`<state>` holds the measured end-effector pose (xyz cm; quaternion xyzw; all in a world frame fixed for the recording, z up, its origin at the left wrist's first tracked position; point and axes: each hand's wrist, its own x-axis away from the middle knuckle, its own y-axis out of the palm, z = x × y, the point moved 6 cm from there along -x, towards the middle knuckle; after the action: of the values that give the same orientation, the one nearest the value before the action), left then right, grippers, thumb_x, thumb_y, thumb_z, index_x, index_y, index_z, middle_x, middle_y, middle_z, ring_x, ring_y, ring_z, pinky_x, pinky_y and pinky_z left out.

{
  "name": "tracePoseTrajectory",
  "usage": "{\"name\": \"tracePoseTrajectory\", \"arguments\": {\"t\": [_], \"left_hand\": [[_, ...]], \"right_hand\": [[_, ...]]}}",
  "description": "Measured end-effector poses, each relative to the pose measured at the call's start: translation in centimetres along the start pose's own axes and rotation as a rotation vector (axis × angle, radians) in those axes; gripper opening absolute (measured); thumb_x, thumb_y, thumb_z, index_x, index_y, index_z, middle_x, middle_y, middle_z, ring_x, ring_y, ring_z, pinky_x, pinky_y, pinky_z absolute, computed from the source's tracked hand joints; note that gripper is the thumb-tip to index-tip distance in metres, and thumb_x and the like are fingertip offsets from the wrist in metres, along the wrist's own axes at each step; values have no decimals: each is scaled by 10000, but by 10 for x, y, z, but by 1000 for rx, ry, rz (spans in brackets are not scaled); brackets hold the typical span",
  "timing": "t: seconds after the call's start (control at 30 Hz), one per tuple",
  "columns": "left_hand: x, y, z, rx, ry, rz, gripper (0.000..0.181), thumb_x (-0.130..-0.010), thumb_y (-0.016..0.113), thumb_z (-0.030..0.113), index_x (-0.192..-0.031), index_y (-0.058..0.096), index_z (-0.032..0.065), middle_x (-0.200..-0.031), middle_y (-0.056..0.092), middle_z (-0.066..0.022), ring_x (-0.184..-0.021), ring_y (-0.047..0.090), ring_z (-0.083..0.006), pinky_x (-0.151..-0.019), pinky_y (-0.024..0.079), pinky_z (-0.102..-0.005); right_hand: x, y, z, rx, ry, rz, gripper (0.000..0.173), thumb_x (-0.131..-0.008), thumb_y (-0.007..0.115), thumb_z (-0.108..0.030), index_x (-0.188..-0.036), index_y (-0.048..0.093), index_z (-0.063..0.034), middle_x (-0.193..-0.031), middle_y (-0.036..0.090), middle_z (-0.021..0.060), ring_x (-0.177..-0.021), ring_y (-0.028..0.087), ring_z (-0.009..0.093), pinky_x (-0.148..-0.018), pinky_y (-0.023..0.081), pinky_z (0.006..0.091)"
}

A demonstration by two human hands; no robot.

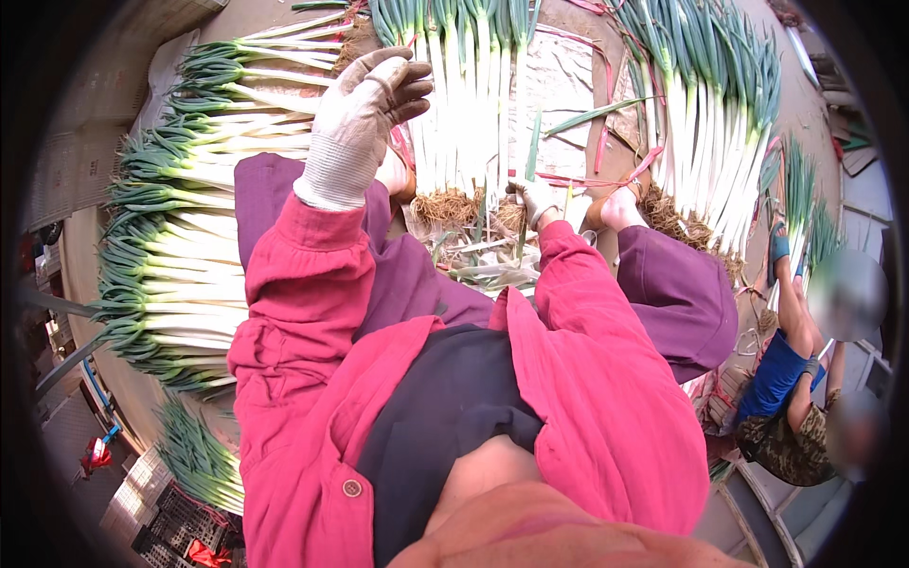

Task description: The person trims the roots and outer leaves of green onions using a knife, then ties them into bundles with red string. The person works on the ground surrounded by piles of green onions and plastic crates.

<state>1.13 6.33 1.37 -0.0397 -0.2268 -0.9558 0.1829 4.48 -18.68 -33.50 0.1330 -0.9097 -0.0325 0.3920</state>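
Note:
My left hand (369, 117), in a white knit glove with brown-coated fingers, is raised over the root ends of the left row of Welsh onions (192, 241). Its fingers are partly bent and nothing shows in them. Low between my feet, my gloved right hand (531, 201) closes around a long green onion leaf (533, 145), which sticks out above and below the fist. Beside that hand are the brown roots (447, 207) of a bunch of Welsh onions (461, 106), lying with leaves pointing away from me. Peeled leaf scraps (490, 259) lie beneath.
More Welsh onions (703, 135) lie to the right, with pink ties (603, 135) nearby. Sacking (557, 85) covers the ground ahead. A co-worker (788, 397) sits at the far right. Plastic crates (177, 522) stand at lower left, near another onion pile (199, 454).

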Motion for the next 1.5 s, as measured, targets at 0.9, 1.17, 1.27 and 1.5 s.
{"name": "tracePoseTrajectory", "arguments": {"t": [0.9, 1.17, 1.27, 1.5], "left_hand": [[-45, 46, -117, -9, 74, 290, 399, -795, 666, 23, -1090, 409, -56, -868, 604, -111, -728, 619, -182, -605, 553, -299], [-30, 34, -77, 451, -229, 432, 297, -865, 611, 337, -745, 466, 107, -524, 418, 21, -393, 380, -114, -393, 383, -283], [-34, 25, -62, 468, -149, 333, 315, -885, 567, 390, -763, 458, 121, -513, 373, 38, -393, 334, -101, -404, 333, -266], [-40, -4, -41, 442, -19, 186, 264, -924, 502, 306, -745, 461, 117, -522, 408, 19, -411, 397, -105, -392, 353, -275]], "right_hand": [[263, 46, -198, 1099, -1244, 341, 720, -770, 673, -196, -1358, 304, -5, -1290, 441, 226, -1195, 432, 345, -992, 348, 370], [206, 90, -155, 607, -389, -264, 343, -824, 648, -168, -1079, 541, 36, -647, 532, 24, -498, 494, 75, -442, 431, 197], [224, 68, -135, 541, -289, -288, 225, -810, 659, -157, -954, 590, 0, -610, 509, -10, -462, 428, 45, -403, 346, 192], [254, 36, -96, 564, -341, -339, 309, -864, 625, -277, -1014, 546, -19, -700, 495, -28, -580, 415, 27, -505, 336, 170]]}}
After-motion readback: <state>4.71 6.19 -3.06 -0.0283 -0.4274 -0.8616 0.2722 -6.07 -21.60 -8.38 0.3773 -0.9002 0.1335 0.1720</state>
